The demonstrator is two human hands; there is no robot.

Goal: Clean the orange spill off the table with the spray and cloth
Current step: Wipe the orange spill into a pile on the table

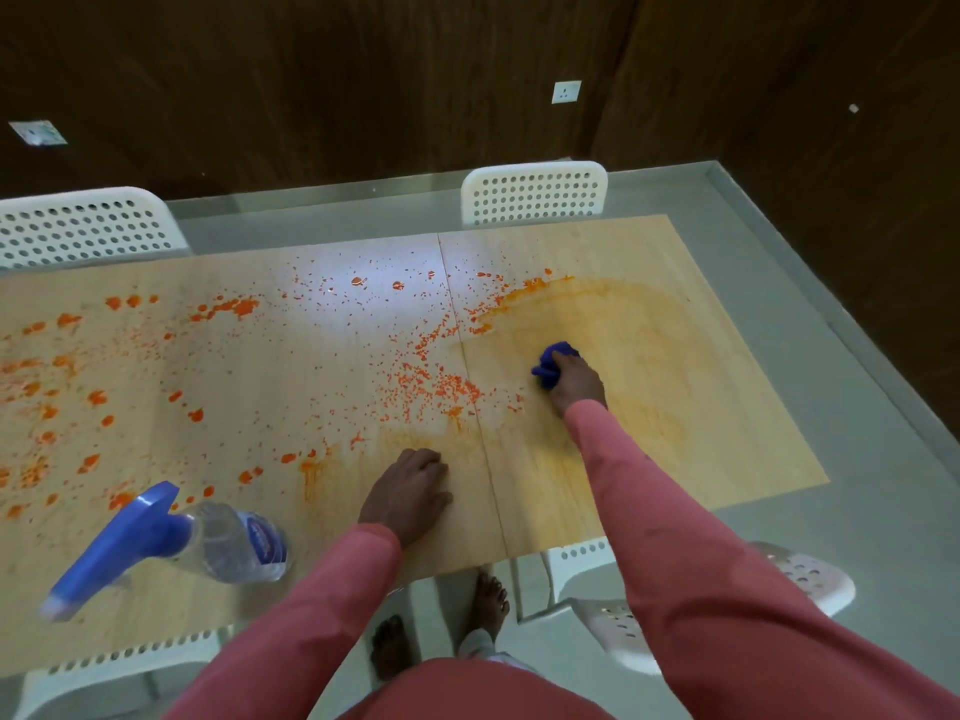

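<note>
Clear spray bottle (228, 543) upright nearest; left hand (408, 493) flat on table (260, 366), right-hand (576, 381) fingers gripping blue cloth (553, 358).

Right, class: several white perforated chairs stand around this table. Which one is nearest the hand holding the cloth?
The far-side chair, directly beyond the right hand gripping the blue cloth; the others stand farther off.

Long pink sleeves (675, 511) cover both arms to the wrists, matching pink clothing below, feet (491, 600) bare.
</note>
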